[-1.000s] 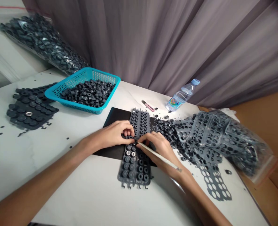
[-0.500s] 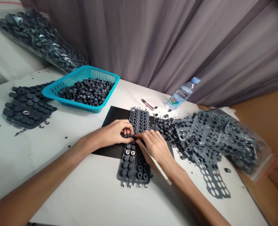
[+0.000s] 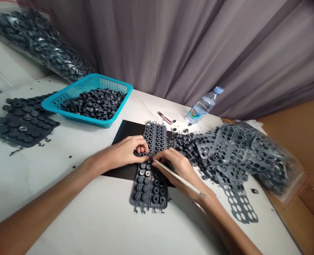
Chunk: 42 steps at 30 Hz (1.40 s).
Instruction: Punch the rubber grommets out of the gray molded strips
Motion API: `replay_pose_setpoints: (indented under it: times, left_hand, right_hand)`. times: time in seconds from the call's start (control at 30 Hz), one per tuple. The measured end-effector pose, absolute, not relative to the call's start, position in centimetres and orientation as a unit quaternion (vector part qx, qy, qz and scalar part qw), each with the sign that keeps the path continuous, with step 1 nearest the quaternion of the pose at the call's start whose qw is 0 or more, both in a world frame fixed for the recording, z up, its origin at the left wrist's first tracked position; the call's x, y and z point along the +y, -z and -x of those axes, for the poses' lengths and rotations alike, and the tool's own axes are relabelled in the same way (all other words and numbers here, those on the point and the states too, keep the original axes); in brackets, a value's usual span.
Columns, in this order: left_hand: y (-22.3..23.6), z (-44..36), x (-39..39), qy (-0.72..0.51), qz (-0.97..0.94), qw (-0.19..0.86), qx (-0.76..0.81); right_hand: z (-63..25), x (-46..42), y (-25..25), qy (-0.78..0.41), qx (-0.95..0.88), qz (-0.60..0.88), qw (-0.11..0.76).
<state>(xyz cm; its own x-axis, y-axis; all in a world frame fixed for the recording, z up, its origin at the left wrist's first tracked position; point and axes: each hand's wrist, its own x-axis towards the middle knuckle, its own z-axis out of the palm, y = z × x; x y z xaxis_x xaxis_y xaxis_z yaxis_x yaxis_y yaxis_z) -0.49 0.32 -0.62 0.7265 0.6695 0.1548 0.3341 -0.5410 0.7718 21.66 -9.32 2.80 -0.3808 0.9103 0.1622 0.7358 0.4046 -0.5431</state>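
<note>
A dark grey moulded rubber sheet [image 3: 148, 191] with rows of round plugs lies lengthwise in front of me, its middle partly hidden by my fingers. Two plugs on its left half show bright metallic tops. My left hand [image 3: 130, 150] is closed, thumb and fingers pinching the sheet's left edge at mid-length. In my right hand [image 3: 178, 164] is a slim pale stick-like tool [image 3: 182, 180], held like a pen. Its tip meets the sheet close to my left thumb; the small dark piece there is too hidden to make out. Under the sheet lies a black mat [image 3: 119, 171].
A blue basket [image 3: 109, 123] of black rubber rings stands back left, before a bulging plastic bag [image 3: 47, 46]. Another plug sheet [image 3: 26, 122] lies left. Thread snips [image 3: 164, 118], a water bottle [image 3: 201, 106], loose rings and punched sheets [image 3: 233, 145] are on the right.
The pale tool has swung in my right hand, its rear end dropping and then rising again, with the tip staying at the sheet. My left hand keeps its place. The view has shifted slightly.
</note>
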Motion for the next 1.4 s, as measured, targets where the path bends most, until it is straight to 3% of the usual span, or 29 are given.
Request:
replay_pose_setpoints:
  times: [0.53, 0.73, 0.93, 1.17, 1.33, 1.4]
  left_hand:
    - [0.8, 0.6, 0.4, -0.231, -0.845, 0.381, 0.295]
    - [1.1, 0.5, 0.5, -0.232, -0.844, 0.381, 0.296]
    - [0.9, 0.4, 0.2, -0.217, -0.848, 0.373, 0.306]
    - [0.5, 0.2, 0.1, -0.228, -0.845, 0.356, 0.327]
    - [0.5, 0.4, 0.4, -0.254, -0.819, 0.372, 0.356]
    - [0.0, 0.7, 0.2, -0.252, -0.816, 0.386, 0.349]
  right_hand:
    - [-21.5, -9.1, -2.3, -0.148, -0.820, 0.516, 0.198]
    - [-20.5, -9.0, -1.4, -0.078, -0.845, 0.501, 0.169]
    - [-22.9, -8.0, -1.2, -0.050, -0.729, 0.619, 0.286]
    - [-28.6, -6.8, -1.4, 0.010, -0.675, 0.698, 0.238]
    - [-25.7, -7.4, -2.1, -0.136, -0.684, 0.636, 0.329]
    - [-23.9, -7.9, -2.3, -0.191, -0.711, 0.597, 0.317]
